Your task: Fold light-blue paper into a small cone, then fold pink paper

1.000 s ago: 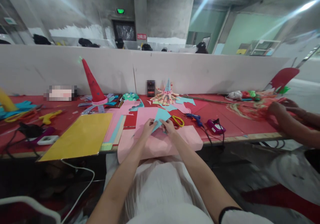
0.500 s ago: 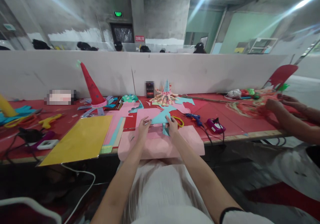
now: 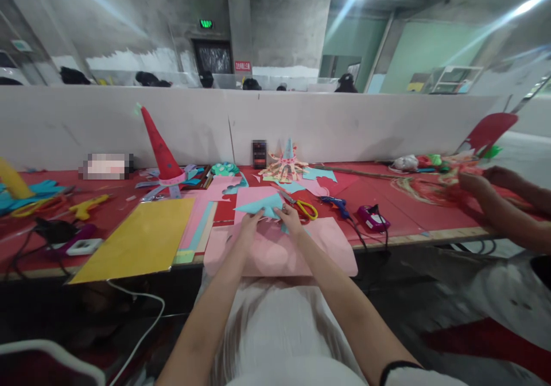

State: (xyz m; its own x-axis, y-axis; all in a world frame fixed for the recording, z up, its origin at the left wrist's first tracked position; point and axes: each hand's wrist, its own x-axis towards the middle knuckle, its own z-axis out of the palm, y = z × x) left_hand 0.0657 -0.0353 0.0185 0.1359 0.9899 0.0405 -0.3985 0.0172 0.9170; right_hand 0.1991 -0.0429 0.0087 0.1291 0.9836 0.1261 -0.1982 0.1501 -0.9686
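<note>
A light blue paper piece, pointed at its left end, is held between both hands over a pink sheet at the table's front edge. My left hand grips its lower edge near the middle. At its right end my right hand has hold of it. Just right of the paper lie scissors with yellow handles. Behind the hands stands a small blue paper cone with a pink band and a fringed base.
A tall red cone and a yellow sheet are on the left. To the right lie a blue glue gun and a purple device. Another person's hands work with reddish strands at far right.
The blue paper has turned and shifted left, its point now facing left. My hands have come closer together beneath it. More of the scissors shows.
</note>
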